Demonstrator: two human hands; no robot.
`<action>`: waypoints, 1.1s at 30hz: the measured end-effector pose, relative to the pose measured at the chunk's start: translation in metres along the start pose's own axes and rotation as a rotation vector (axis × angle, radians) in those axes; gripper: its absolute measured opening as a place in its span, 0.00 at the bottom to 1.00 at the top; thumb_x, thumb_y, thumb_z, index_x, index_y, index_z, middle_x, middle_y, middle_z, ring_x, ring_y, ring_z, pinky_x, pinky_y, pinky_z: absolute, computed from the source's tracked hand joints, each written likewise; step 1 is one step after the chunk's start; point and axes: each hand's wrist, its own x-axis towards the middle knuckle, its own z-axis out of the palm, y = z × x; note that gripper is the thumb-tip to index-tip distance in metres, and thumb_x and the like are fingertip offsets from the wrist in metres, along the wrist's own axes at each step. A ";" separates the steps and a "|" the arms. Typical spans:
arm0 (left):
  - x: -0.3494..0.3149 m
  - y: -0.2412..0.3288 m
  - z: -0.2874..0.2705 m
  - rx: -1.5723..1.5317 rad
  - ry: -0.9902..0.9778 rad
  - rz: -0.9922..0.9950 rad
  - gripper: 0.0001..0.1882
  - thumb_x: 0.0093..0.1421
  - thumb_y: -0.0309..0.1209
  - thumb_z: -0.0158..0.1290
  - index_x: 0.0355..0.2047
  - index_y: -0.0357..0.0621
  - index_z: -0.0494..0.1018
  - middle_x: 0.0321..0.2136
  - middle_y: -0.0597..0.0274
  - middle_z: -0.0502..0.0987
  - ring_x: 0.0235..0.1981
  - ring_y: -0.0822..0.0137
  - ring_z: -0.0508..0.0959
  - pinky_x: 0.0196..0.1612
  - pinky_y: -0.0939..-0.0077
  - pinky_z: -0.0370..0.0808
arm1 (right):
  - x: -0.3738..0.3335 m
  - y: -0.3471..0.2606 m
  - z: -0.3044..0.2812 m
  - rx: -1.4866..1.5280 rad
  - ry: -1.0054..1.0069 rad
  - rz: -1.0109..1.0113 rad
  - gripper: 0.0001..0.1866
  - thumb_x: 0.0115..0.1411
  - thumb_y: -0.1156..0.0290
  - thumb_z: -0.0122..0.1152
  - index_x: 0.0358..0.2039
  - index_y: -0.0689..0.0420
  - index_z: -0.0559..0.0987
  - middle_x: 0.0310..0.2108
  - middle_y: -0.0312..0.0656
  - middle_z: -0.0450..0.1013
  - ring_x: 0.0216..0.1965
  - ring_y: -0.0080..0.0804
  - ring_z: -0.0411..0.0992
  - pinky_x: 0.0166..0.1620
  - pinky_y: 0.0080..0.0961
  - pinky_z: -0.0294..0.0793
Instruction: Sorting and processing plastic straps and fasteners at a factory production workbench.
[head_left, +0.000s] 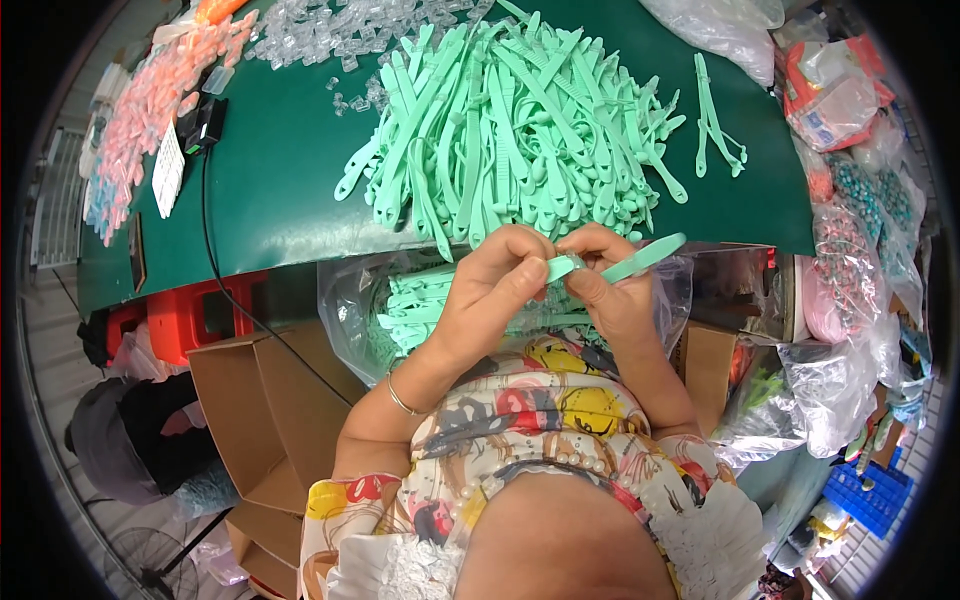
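Note:
Close to the table's front edge, my left hand [496, 284] and my right hand [612, 288] work together with fingertips nearly meeting. Both are closed on a mint-green plastic strap [645, 256]. Its flat rounded end sticks out past my right hand, and another green part [562, 267] shows between the fingers. Whether this is one piece or two joined ones I cannot tell. Just beyond my hands lies a large heap of like green straps [520, 130], many ridged and some with rounded ends. Below my hands, a clear plastic bag [345, 310] holds more green straps [410, 308].
Small clear plastic pieces [340, 30] lie at the back of the green table [280, 190]. Pink pieces [150, 110] are spread at the left, near a black cable [210, 220]. A separate green strap [708, 120] lies right. Cardboard boxes [265, 410] and filled bags [850, 260] flank me.

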 end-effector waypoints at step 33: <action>0.002 0.019 -0.011 0.473 -0.247 -0.220 0.10 0.51 0.31 0.54 0.22 0.34 0.71 0.16 0.66 0.71 0.19 0.77 0.68 0.22 0.83 0.65 | -0.001 -0.022 0.006 -0.341 -0.175 0.138 0.10 0.54 0.75 0.51 0.17 0.63 0.70 0.16 0.34 0.66 0.17 0.18 0.61 0.19 0.17 0.57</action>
